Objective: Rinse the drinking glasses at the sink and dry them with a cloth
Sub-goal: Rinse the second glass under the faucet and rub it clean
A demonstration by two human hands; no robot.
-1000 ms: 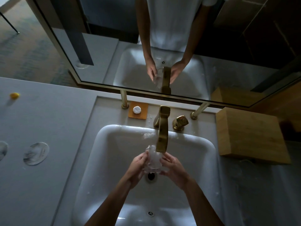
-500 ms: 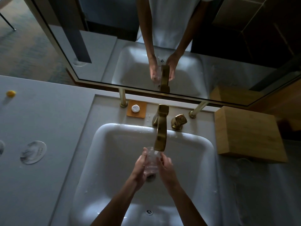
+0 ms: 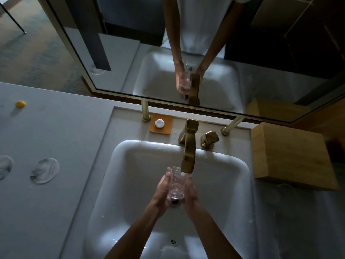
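Both hands have closed in flatter around the glass [image 3: 176, 182], now held more upright under the spout [image 3: 188, 161]

My left hand [image 3: 162, 191] and right hand [image 3: 189, 191] cover the sides of the clear ribbed drinking glass [image 3: 176, 184]; its base hides part of the dark round drain [image 3: 175, 202]. Both my forearms are cut off by the bottom edge.

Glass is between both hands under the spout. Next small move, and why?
Probably turn the glass between the palms so the faucet stream reaches its whole wall. The left hand and right hand hold it from either side over the drain, just below the spout, in the sink. No cloth is in view, so drying looks premature.
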